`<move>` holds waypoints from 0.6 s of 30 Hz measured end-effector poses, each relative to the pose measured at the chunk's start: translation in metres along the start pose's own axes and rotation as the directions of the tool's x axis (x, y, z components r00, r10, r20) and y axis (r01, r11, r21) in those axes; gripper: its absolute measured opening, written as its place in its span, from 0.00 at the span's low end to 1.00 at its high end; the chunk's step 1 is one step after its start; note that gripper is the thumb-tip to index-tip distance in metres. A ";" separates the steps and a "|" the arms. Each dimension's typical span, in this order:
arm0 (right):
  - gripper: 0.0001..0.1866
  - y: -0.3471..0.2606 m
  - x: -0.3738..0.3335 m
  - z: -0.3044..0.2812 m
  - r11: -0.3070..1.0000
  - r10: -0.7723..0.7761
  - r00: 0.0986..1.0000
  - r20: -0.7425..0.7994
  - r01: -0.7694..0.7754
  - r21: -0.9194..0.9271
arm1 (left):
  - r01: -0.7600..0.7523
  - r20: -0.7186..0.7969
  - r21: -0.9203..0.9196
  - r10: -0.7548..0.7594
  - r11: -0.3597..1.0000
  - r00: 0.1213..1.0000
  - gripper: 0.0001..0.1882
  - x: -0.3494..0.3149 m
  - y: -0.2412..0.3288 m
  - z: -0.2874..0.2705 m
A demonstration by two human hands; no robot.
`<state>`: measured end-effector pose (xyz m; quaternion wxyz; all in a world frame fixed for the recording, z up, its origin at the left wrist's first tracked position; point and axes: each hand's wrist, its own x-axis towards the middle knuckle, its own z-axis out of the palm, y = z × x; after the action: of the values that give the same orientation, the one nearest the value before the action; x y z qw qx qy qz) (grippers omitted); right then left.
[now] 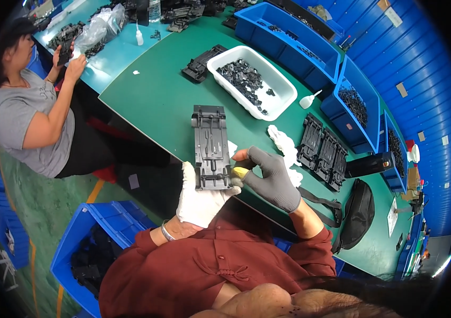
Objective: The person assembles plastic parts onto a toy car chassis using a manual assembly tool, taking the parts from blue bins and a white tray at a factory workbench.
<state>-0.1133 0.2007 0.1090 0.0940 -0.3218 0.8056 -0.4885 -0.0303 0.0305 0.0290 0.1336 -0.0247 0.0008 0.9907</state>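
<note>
Since the left hand [204,204] cupped the near end of the black chassis tray [212,143] from below, the part sat roughly lengthwise in front of the torso, just over the near edge of the green table [151,100], detailed face up, presumably to keep its ribs and slots visible and reachable. Left grip, white glove: closed on the tray, thumb up along its left side, fingers wrapped beneath toward the right, wrist low, palm up. Right hand [274,180], gray glove, came in from the right, palm mostly down, fingers bent toward the tray's right edge near its lower end. Right grip: a bare fingertip and a yellow-covered one showed a small gap; couldn't tell whether they touched the tray or pinched a small part. White tub [283,100] of small black pieces sat ahead, beyond the tray, probably for easy reach. Similar black trays [322,151] lay side by side on the right, likely parked out of the working spot. Blue bin [283,55] stood along the far edge, perhaps as stock.
</note>
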 end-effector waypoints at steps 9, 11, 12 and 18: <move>0.06 -0.003 0.002 -0.002 0.999 0.001 1.000 0.006 -0.001 -0.037 | -0.019 0.012 0.027 0.019 0.999 1.000 0.45 0.001 -0.003 0.007; 0.06 -0.001 0.002 -0.002 0.999 0.014 1.000 0.009 -0.014 -0.030 | -0.015 0.000 0.005 0.015 1.000 1.000 0.45 0.002 -0.005 0.008; 0.06 -0.001 0.003 -0.002 0.999 0.027 1.000 0.014 -0.027 -0.024 | -0.014 -0.002 0.004 0.014 1.000 1.000 0.45 0.002 -0.005 0.007; 0.06 -0.002 0.003 -0.002 0.998 0.041 0.999 0.021 -0.039 -0.058 | -0.046 0.007 -0.005 0.046 0.999 0.999 0.43 0.002 -0.007 0.003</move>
<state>-0.1159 0.1994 0.1123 0.1033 -0.3137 0.8244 -0.4596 -0.0302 0.0379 0.0321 0.1105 -0.0214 -0.0013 0.9936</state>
